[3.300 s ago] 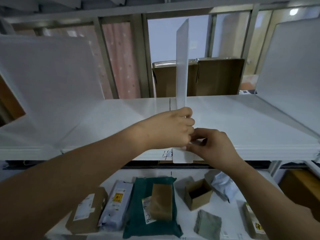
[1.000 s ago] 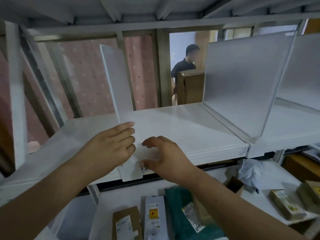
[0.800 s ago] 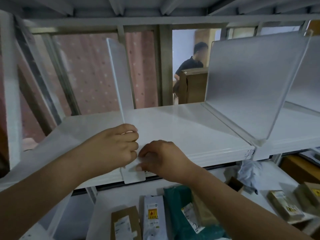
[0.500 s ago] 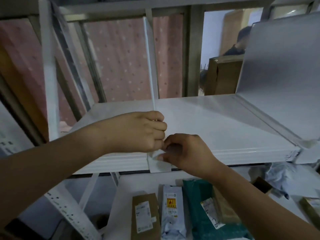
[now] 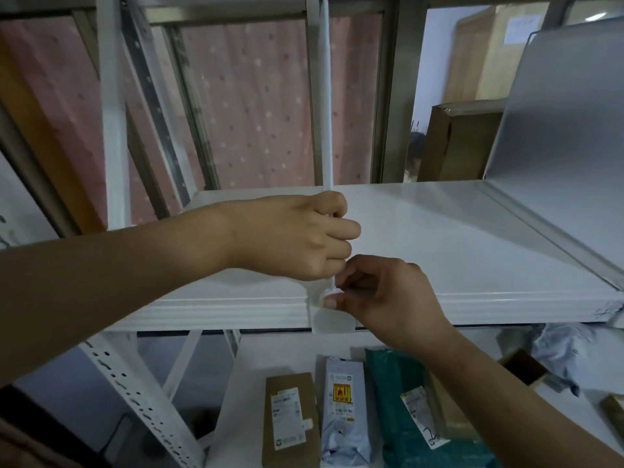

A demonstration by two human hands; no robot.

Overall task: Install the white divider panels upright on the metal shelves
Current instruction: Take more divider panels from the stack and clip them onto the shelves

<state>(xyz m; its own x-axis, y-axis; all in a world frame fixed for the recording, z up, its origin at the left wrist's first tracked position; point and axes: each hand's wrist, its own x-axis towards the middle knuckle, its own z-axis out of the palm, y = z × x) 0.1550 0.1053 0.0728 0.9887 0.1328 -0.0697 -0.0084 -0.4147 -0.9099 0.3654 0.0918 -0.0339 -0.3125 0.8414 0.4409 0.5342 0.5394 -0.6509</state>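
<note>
My left hand (image 5: 304, 236) is wrapped round the front edge of the white divider panel (image 5: 326, 96), low down, with the fingers (image 5: 342, 230) curled tight against it. I see the panel almost edge-on: it stands upright on the metal shelf (image 5: 456, 238), a thin white strip rising from my fist to the top of the frame.

My right hand (image 5: 381, 292) is just below and beside the left one, at the shelf's front lip. Its thumb and forefinger are pinched together on the foot of the panel, and the other fingers are bent loosely behind. The panel's flat tab (image 5: 332, 320) hangs down over the front lip, just under my thumb – whether it is fully seated I cannot tell.

A second divider panel (image 5: 557, 113) stands upright at the right end of the same shelf, well apart from the one I hold. Behind the shelf hangs a pink dotted curtain (image 5: 253, 96), and to its right sits a cardboard box (image 5: 452, 140).

On the lower shelf (image 5: 243, 383) parcels lie side by side – a brown box (image 5: 290, 420), a pale mailer (image 5: 344, 410) with a yellow label, and a teal bag (image 5: 398, 434). A perforated white upright (image 5: 135, 383) runs down at the left.
</note>
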